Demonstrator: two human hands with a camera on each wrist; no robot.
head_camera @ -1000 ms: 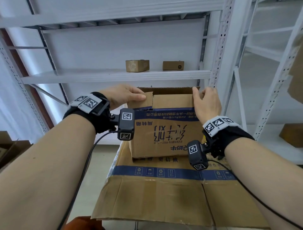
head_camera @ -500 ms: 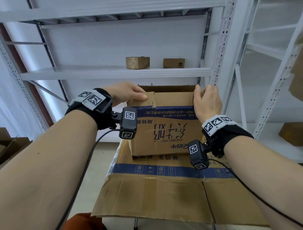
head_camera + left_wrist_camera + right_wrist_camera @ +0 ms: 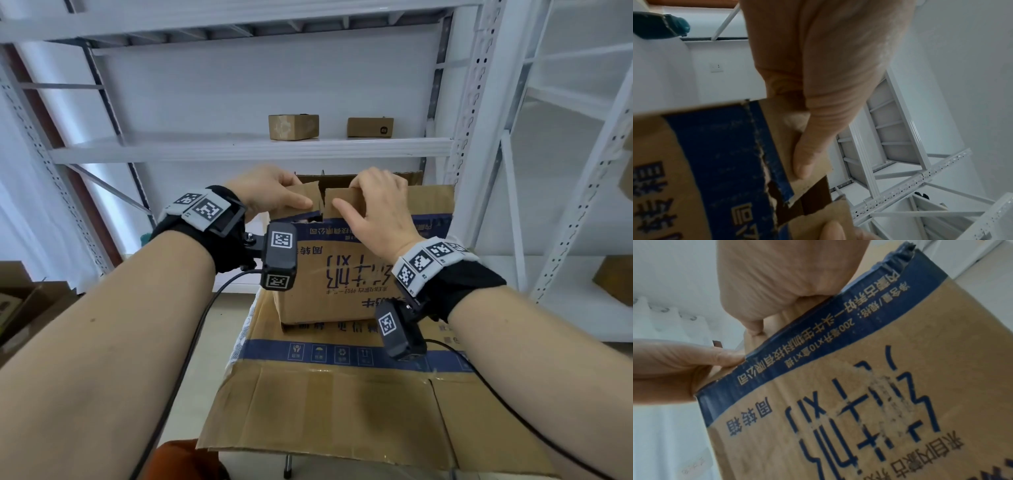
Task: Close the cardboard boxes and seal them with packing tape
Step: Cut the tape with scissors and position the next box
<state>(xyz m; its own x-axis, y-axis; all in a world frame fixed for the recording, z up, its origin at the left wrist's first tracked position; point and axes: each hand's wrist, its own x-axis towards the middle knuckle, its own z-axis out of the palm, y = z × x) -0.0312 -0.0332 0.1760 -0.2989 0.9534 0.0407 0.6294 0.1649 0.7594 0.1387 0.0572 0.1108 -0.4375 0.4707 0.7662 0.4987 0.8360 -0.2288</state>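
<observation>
Your left hand (image 3: 270, 192) pinches the left piece of the box's near flap (image 3: 301, 202), thumb flat on its outer face and fingers curled over its top edge. The left wrist view confirms the pinch, thumb pressed onto bare cardboard just above the blue band. Right of that thumb, the flap is torn: a ragged gap runs down to the fold line, directly between your two hands. Your right hand (image 3: 380, 209) grips the right piece (image 3: 346, 198) the same way, thumb on the front, fingers hooked over the top.

The box (image 3: 342, 274) stands straight ahead of you, just beyond both wrists, on a larger flattened carton (image 3: 325, 404) that stretches toward your body. Its long axis runs left to right, across your reach, and the flap hinges along that same line. Both hands sit about equally near the tear, crowded toward the box's left half; the right corner lies outside your right hand, unheld.

The coming move looks to be folding the flap away from you, over the opening. The tear may let the two pieces fold unevenly. No tape is in view.
</observation>
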